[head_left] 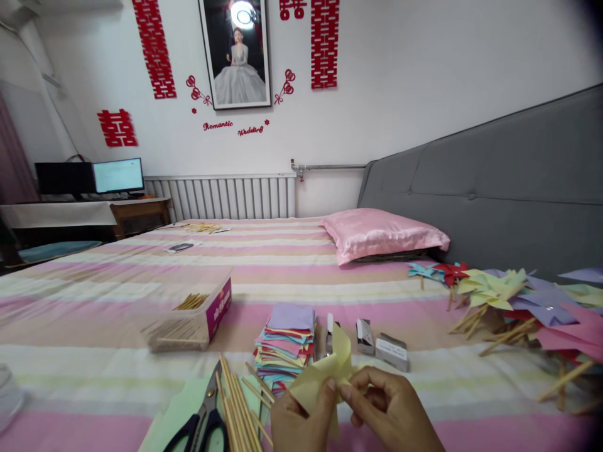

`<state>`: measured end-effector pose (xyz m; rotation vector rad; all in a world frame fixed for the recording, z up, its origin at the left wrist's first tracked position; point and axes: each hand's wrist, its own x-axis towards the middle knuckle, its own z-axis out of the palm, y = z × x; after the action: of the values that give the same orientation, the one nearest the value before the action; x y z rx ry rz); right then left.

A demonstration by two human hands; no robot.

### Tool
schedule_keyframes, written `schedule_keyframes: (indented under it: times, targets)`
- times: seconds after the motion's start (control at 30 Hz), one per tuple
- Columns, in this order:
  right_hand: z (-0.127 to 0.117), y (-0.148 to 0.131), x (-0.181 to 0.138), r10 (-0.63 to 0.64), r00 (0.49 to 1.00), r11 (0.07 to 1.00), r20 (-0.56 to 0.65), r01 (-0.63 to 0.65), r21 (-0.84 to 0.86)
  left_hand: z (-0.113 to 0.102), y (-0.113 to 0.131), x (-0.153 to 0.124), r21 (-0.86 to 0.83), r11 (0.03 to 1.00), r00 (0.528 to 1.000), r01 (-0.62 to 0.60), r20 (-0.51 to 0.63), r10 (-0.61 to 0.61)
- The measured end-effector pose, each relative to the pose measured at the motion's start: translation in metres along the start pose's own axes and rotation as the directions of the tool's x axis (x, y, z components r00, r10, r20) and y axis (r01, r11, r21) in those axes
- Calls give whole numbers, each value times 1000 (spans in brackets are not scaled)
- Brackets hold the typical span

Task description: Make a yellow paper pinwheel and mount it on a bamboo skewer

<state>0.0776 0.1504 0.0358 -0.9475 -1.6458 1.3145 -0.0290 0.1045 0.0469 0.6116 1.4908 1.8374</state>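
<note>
One head-worn camera looks forward and down from behind and above the person's bare fingers, which show close, low in the view. Beyond the fingers it faces across a striped pink-and-cream cloth bedspread toward a flat white wall farther off.

The held paper is pale yellow; the bedspread has pink, white, tan and yellow stripes; the pillow is pink, the headboard grey.
</note>
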Motion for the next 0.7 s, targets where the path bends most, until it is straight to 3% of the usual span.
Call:
schedule_keyframes:
  times: [0.1, 0.3, 0.47, 0.7]
  targets:
    - [2, -2, -1, -22, 1000, 998, -22, 23, 53, -3, -5, 5, 1, 1000, 1000, 22, 1, -22]
    - [3, -9, -2, -21, 978, 975, -207, 65, 211, -4, -20, 13, -217, 952, 974, 214, 115, -192]
    - [-3, -4, 2, 9, 992, 971, -125, 21, 239, 0, -25, 11, -187, 960, 971, 208, 155, -180]
    - [-9, -4, 2, 65, 994, 980, -93, -46, 194, 2, -12, 3, -52, 990, 979, 127, 167, -117]
